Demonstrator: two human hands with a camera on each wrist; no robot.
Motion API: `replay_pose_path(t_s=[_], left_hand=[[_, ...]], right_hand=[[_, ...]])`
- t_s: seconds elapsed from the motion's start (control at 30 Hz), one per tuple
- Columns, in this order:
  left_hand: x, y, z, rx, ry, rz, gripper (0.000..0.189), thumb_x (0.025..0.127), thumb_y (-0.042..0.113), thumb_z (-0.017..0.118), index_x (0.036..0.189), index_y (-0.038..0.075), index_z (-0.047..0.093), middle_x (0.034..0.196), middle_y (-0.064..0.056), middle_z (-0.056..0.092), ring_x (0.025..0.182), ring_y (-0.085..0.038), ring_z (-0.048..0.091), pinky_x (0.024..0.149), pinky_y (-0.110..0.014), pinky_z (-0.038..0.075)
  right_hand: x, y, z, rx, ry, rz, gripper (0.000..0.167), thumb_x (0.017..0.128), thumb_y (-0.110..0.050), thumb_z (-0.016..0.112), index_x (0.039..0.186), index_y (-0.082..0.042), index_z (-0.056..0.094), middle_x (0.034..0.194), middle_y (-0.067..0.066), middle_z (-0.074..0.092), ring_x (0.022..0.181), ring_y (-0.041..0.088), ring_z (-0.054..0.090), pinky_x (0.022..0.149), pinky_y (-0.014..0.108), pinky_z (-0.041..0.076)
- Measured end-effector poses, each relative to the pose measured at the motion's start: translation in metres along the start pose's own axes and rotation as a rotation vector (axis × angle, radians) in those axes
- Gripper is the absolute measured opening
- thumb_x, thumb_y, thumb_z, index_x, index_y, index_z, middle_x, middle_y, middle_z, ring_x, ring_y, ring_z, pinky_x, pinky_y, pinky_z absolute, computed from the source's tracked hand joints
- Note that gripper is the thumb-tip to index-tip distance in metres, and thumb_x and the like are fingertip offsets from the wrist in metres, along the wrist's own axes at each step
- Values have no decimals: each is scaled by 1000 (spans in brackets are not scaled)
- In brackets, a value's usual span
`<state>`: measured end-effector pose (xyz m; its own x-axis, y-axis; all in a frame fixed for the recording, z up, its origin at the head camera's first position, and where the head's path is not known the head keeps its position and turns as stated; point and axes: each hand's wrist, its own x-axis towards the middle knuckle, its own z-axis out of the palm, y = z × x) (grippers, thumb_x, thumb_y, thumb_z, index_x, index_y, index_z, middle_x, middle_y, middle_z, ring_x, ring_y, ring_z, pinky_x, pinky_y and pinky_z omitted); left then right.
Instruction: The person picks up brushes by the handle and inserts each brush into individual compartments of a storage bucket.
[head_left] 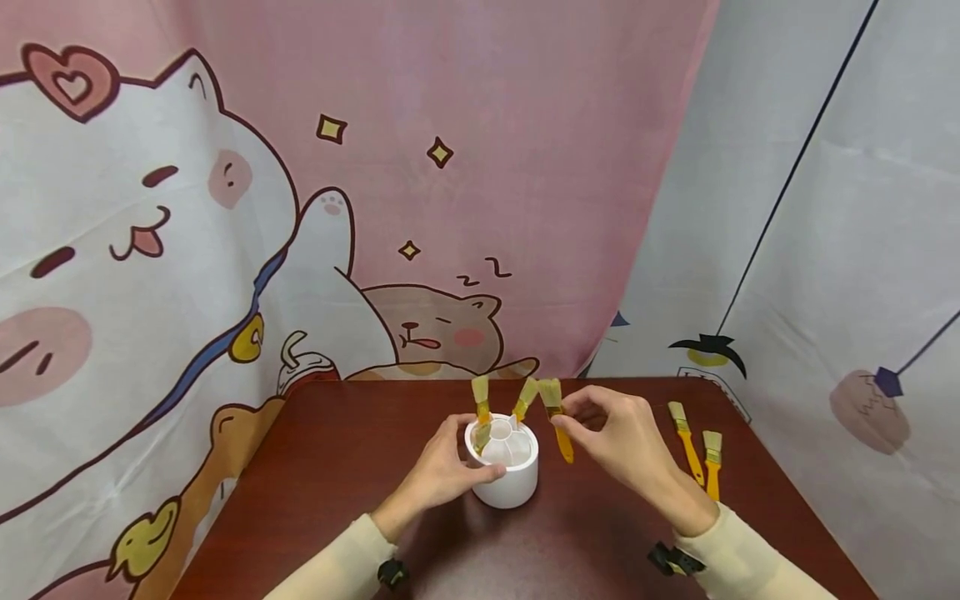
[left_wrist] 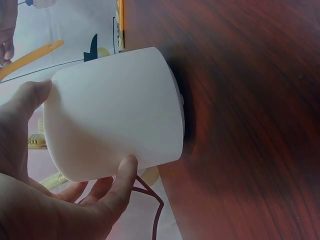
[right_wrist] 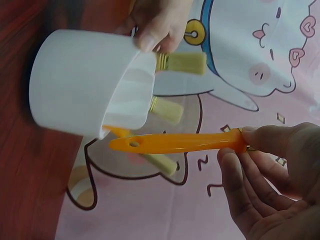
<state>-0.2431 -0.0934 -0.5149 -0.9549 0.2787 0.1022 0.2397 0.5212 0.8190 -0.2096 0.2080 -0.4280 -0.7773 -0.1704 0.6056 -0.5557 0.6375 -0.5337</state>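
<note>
A round white brush holder (head_left: 506, 490) with inner compartments stands on the table, its rim slanted. My left hand (head_left: 441, 468) grips it from the left, thumb at the near rim and fingers round the side. Three paintbrushes, among them one brush (head_left: 481, 393) at the back left and another brush (head_left: 527, 397) at the back right, stand in it bristles up. To the right of the holder, my right hand (head_left: 624, 435) pinches a paintbrush (right_wrist: 175, 143) close to its metal band. Its bristles point up and its orange handle hangs down beside the holder's rim.
Two more paintbrushes lie on the right side of the dark red table (head_left: 322, 475): a longer-looking brush (head_left: 688, 448) and a brush (head_left: 712, 465) partly behind the right forearm. A cartoon-printed cloth (head_left: 525, 208) hangs behind the table and along both sides.
</note>
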Motion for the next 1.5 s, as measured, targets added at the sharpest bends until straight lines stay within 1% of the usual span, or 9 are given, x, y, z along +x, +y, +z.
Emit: replay_pose_path(t_s=[0.1, 0.3, 0.53, 0.8, 0.97, 1.27, 1.4, 1.5], left_hand=[[-1, 0, 0, -7, -4, -2, 101, 87, 44, 105, 163, 4, 51, 151, -19, 63, 123, -26, 74, 96, -37, 69], [-1, 0, 0, -2, -2, -3, 102, 87, 44, 105, 163, 5, 50, 151, -19, 63, 123, -27, 74, 96, -40, 69], [-1, 0, 0, -1, -4, -13, 103, 87, 44, 105, 164, 5, 50, 151, -19, 63, 121, -26, 75, 95, -41, 70], [-2, 0, 0, 0, -2, -4, 104, 87, 45, 105, 165, 3, 49, 151, -20, 63, 119, -25, 74, 93, -39, 69], [-2, 0, 0, 6, -3, 0, 104, 88, 46, 104, 165, 2, 49, 151, -20, 63, 117, -24, 73, 93, -39, 69], [-2, 1, 0, 19, -2, -2, 104, 88, 48, 103, 165, 4, 49, 151, -18, 63, 112, -21, 72, 89, -34, 66], [-2, 1, 0, 12, -5, 1, 103, 88, 47, 103, 165, 5, 49, 151, -19, 63, 115, -23, 73, 91, -36, 67], [-3, 1, -1, -3, -10, 9, 102, 89, 46, 103, 165, 4, 49, 151, -20, 63, 119, -25, 74, 94, -39, 69]], right_hand=[[0, -6, 4, 34, 15, -52, 26, 88, -8, 103, 100, -19, 83, 91, -10, 84, 75, -1, 77, 69, 27, 68], [2, -18, 12, 90, 24, -124, 28, 88, -4, 102, 102, -18, 82, 94, -10, 84, 78, -1, 77, 70, 22, 66], [4, -30, 21, 150, 38, -174, 28, 88, -1, 101, 102, -17, 82, 94, -8, 84, 78, 0, 79, 71, 19, 65], [4, -37, 32, 225, 30, -234, 27, 89, 1, 99, 103, -15, 82, 96, -3, 86, 80, 4, 82, 72, 22, 68], [3, -38, 37, 244, 28, -247, 28, 89, 2, 99, 104, -14, 82, 97, -3, 85, 82, 6, 83, 73, 25, 69], [1, -38, 48, 242, 26, -268, 27, 90, 2, 98, 103, -15, 82, 94, -4, 84, 81, 8, 82, 72, 24, 68], [-3, -34, 53, 226, 19, -260, 28, 89, 3, 98, 103, -14, 82, 94, -4, 83, 81, 5, 81, 72, 19, 66], [-4, -30, 58, 228, 10, -257, 27, 89, 4, 98, 103, -13, 82, 95, -4, 84, 82, 5, 81, 72, 19, 66]])
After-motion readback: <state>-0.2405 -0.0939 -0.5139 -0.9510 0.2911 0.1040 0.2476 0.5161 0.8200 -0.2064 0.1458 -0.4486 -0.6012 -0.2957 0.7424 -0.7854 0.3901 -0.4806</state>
